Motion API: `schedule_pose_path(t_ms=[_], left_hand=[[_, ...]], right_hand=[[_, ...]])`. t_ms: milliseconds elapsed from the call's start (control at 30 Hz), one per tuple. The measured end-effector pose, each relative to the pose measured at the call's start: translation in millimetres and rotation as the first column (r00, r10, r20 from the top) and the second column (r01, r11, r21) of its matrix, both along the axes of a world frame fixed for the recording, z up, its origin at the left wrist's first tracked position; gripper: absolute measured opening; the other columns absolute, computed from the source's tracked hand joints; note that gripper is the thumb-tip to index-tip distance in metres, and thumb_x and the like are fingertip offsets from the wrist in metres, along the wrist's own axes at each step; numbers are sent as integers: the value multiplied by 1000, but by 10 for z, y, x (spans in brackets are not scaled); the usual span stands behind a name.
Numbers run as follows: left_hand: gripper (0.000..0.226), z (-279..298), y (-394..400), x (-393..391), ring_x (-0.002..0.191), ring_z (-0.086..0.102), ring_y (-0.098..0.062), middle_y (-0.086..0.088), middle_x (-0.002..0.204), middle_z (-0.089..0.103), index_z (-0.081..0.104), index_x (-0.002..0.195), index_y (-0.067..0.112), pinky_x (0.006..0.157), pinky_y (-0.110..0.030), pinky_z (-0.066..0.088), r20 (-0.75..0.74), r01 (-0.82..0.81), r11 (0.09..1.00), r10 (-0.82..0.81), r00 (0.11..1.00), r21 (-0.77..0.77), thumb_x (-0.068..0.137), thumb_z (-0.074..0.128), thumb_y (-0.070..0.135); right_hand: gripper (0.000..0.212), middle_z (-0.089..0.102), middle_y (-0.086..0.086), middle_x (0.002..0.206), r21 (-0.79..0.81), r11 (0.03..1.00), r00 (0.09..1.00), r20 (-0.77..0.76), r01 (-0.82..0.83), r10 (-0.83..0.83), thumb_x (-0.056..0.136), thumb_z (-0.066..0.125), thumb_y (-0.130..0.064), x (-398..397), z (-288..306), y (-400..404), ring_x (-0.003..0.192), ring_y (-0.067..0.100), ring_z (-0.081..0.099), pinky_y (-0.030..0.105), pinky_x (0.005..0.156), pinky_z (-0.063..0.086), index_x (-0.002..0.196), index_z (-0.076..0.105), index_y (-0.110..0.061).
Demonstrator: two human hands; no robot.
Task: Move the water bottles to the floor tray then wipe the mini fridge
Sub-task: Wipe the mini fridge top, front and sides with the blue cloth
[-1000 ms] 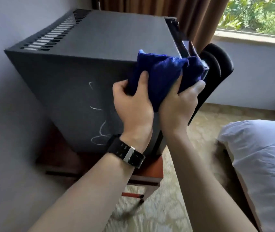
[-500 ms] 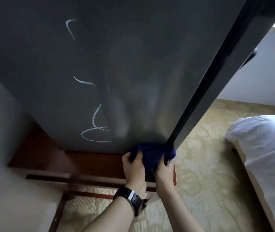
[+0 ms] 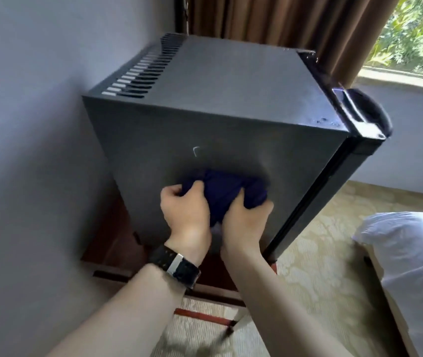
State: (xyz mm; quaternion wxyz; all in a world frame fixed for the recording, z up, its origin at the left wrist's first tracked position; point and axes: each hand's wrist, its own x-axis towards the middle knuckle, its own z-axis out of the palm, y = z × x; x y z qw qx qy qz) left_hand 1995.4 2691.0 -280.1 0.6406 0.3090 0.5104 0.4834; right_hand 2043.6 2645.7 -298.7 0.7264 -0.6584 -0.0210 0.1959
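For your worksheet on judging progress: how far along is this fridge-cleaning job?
Done: no bottles stand on the fridge; the tray is out of view. In hand: the left hand and right hand press a blue cloth against its side. Left: a white mark above the cloth.

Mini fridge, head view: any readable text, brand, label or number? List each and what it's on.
None readable.
mini fridge: no brand or label shows on its top or side; one small white hook-shaped mark on the side is a scribble, not a legible character.
watch on the left wrist: only the band and clasp show.
blue cloth: no tag visible.
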Motion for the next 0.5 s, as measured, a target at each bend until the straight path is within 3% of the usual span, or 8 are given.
schedule_pose_path(t_ms=[167, 267, 333, 500], left_hand=[[25, 1169, 142, -202, 84, 74, -25, -10, 95, 73, 62, 92, 16, 73, -46, 62, 132, -23, 997, 12, 991, 78, 73, 78, 18], [27, 1627, 211, -290, 82, 74, -23, -8, 95, 73, 63, 98, 13, 67, -39, 63, 190, -13, 994, -7, 982, 104, 76, 78, 15], [27, 1706, 255, -327, 82, 74, -23, -7, 94, 74, 63, 100, 12, 61, -35, 62, 188, 19, 991, -44, 981, 133, 77, 78, 15], [17, 1082, 229, -354, 89, 73, -23, -9, 98, 72, 61, 89, 17, 73, -39, 62, 133, -27, 971, -5, 991, 239, 81, 76, 20]], right_hand=[[24, 67, -3, 102, 215, 976, 996, -73, -33, 50, 90, 68, -37, -157, 1143, 174, 97, 21, 69, 52, 87, 58, 97, 48, -27], [25, 65, -2, 102, 253, 964, 993, -52, -86, 103, 90, 69, -38, -201, 1618, 217, 97, 22, 68, 52, 83, 60, 96, 48, -25], [26, 65, -1, 102, 275, 957, 991, -60, -97, 118, 91, 69, -38, -215, 1723, 229, 95, 22, 68, 52, 79, 61, 97, 49, -22], [19, 70, -2, 94, 290, 955, 998, 38, -57, 48, 92, 69, -32, -295, 1076, 213, 90, 20, 73, 53, 77, 62, 95, 53, -22]])
